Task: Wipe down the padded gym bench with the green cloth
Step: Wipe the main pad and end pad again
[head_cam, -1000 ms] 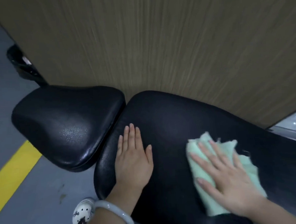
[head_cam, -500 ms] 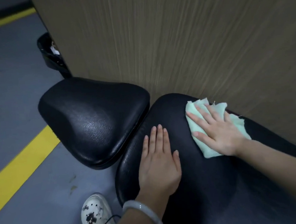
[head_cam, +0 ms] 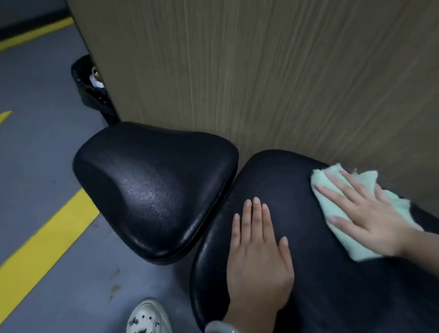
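Note:
The black padded gym bench has a long back pad (head_cam: 334, 287) and a separate seat pad (head_cam: 153, 192) to its left. A pale green cloth (head_cam: 343, 226) lies on the far side of the long pad, close to the wooden wall. My right hand (head_cam: 363, 214) presses flat on the cloth with fingers spread and straight. My left hand (head_cam: 259, 261) rests flat on the near end of the long pad, fingers together, with a pale bangle on the wrist.
A brown wood-grain wall panel (head_cam: 272, 69) stands right behind the bench. The grey floor (head_cam: 36, 176) carries yellow stripes (head_cam: 37, 252). A black bin (head_cam: 89, 89) sits at the wall's left edge. My white shoe (head_cam: 145, 325) is beside the bench's near edge.
My right hand has swept the cloth from the near middle of the long pad up to its far edge by the wall, then drawn it slightly back. My left hand has stayed put.

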The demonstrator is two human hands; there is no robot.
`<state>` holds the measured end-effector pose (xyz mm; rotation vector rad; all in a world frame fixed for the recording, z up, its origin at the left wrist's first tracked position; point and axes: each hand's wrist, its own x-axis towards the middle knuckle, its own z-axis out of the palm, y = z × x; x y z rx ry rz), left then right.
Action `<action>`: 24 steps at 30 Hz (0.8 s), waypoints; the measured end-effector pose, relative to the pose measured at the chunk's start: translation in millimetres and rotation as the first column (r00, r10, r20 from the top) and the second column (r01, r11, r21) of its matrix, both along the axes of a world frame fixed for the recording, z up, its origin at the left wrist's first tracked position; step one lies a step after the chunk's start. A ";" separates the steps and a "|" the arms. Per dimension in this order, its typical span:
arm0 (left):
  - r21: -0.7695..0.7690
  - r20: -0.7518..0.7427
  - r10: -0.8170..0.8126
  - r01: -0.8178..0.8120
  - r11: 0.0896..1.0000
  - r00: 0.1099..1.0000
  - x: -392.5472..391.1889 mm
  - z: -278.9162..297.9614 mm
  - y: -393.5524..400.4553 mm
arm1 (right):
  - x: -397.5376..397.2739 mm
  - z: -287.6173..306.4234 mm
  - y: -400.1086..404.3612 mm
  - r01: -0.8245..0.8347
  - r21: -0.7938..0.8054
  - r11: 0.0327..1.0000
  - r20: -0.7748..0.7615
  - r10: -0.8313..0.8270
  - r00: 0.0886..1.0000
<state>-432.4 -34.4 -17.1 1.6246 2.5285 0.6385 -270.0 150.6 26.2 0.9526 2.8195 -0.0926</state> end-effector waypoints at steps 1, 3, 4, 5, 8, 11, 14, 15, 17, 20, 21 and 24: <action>0.013 0.009 0.002 -0.002 1.000 1.000 0.3 0.8 -0.2 | -19.2 -2.6 2.8 0.043 -0.004 0.999 0.000 -0.043 0.999; 0.050 0.060 0.011 -0.014 0.999 0.998 -0.3 3.0 0.6 | -53.2 -2.5 -1.3 0.073 -0.007 0.997 0.013 -0.072 0.997; 0.079 0.112 0.013 -0.022 0.997 0.994 -1.5 4.7 0.9 | -65.2 -0.7 -9.2 0.056 -0.014 0.998 0.024 -0.056 0.998; 0.128 0.169 0.012 -0.034 0.991 0.986 -2.8 5.9 0.7 | -73.0 0.2 -19.7 0.022 -0.030 0.999 0.031 -0.021 0.999; 0.263 0.321 -0.009 -0.080 0.961 0.947 -7.5 11.8 -2.5 | -69.5 -1.0 -64.5 -0.125 -0.062 0.990 0.025 0.127 0.992; 0.262 0.428 -0.052 -0.069 0.962 0.903 -17.6 15.7 -8.4 | -26.0 -1.7 -109.6 -0.189 -0.029 0.982 0.026 0.190 0.982; 0.182 0.308 -0.106 0.051 0.982 0.946 -25.2 12.3 -19.0 | 25.4 1.6 -128.3 -0.191 -0.019 0.982 0.047 0.191 0.980; 0.132 0.216 -0.124 0.097 0.987 0.969 -28.4 9.8 -24.3 | 34.6 3.2 -128.2 -0.154 -0.016 0.988 0.051 0.155 0.987; 0.049 0.099 -0.125 0.121 0.991 0.987 -33.2 7.8 -35.9 | 33.2 4.6 -123.4 -0.006 -0.047 0.999 0.051 0.009 0.999; 0.030 -0.003 -0.094 0.094 0.995 0.996 -33.1 3.8 -44.6 | -5.9 -1.4 -114.6 0.236 -0.042 0.971 0.018 -0.236 0.972; 0.031 -0.023 -0.080 0.080 0.996 0.997 -32.6 3.5 -44.8 | -22.6 -5.0 -111.4 0.280 -0.032 0.960 0.017 -0.279 0.960; -0.001 -0.066 -0.054 0.054 0.999 0.996 -31.7 4.6 -40.2 | -74.2 -7.3 -102.1 0.270 -0.052 0.961 -0.004 -0.271 0.963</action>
